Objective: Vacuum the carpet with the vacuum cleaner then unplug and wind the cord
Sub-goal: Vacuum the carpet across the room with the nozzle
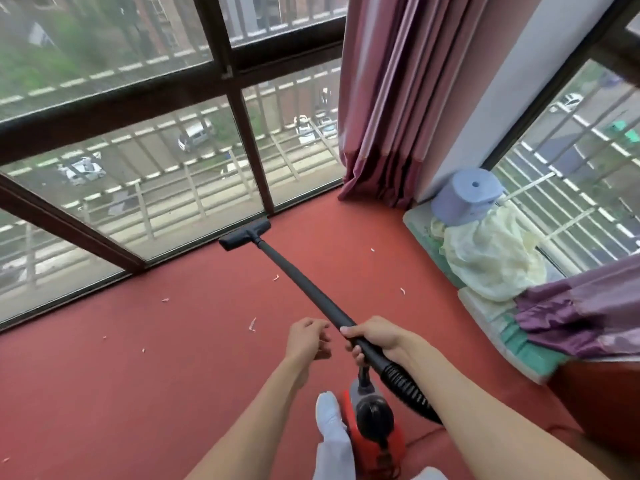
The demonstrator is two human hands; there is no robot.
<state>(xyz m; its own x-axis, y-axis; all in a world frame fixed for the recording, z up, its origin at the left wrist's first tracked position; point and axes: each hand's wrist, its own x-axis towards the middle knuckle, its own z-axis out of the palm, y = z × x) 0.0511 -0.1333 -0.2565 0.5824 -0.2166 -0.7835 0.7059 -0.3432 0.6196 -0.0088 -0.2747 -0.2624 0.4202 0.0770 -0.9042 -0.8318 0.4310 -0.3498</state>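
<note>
Wand (pixel 304 285) angled toward window, right hand (pixel 375 336) grip clamped — left hand (pixel 308 336) loose.

Both my bare forearms reach forward from the bottom edge toward twelve o'clock. My right hand (pixel 375 337) is wrapped around the black tube (pixel 304 289), fingers (pixel 356 332) curled over the top and knuckles up. My left hand (pixel 308 336) hangs loose just at nine o'clock of it, fingers half curled, touching nothing.
</note>
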